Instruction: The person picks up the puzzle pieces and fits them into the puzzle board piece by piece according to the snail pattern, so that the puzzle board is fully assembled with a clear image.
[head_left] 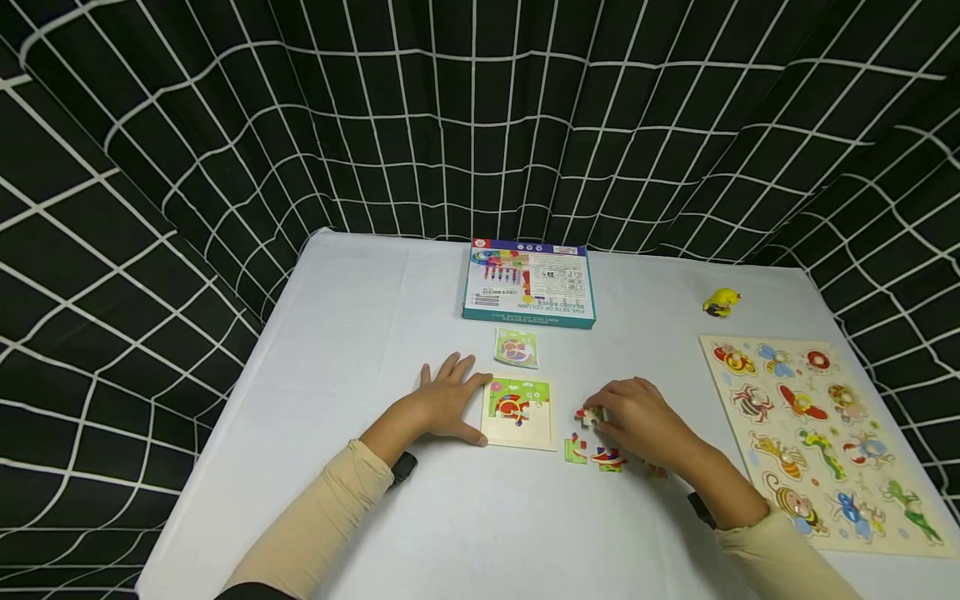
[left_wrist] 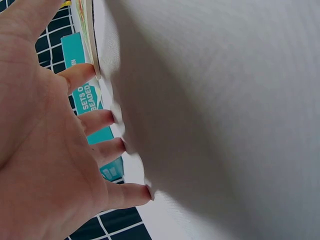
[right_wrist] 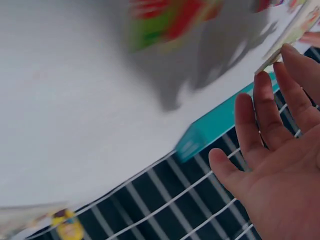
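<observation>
A square wooden puzzle tray [head_left: 528, 437], partly filled with green and red jigsaw pieces, lies on the white table. My left hand [head_left: 450, 402] spreads its fingers at the tray's left side, thumb and index fingertip against the edge. Just right of the tray, my right hand [head_left: 645, 421] pinches a jigsaw piece [head_left: 588, 416] between thumb and fingers. The right wrist view shows that piece [right_wrist: 270, 61] edge-on at the fingertips. Below this hand lie loose pieces: a green one [head_left: 575, 450], a red and blue one [head_left: 607, 458], and another partly hidden under the palm.
Behind the tray lies a small picture card [head_left: 516, 347], with a flat teal-edged box [head_left: 528, 283] farther back. A large insect peg puzzle board [head_left: 825, 442] covers the right side. Near its far corner sits a small yellow toy [head_left: 722, 302]. Black gridded cloth surrounds the table.
</observation>
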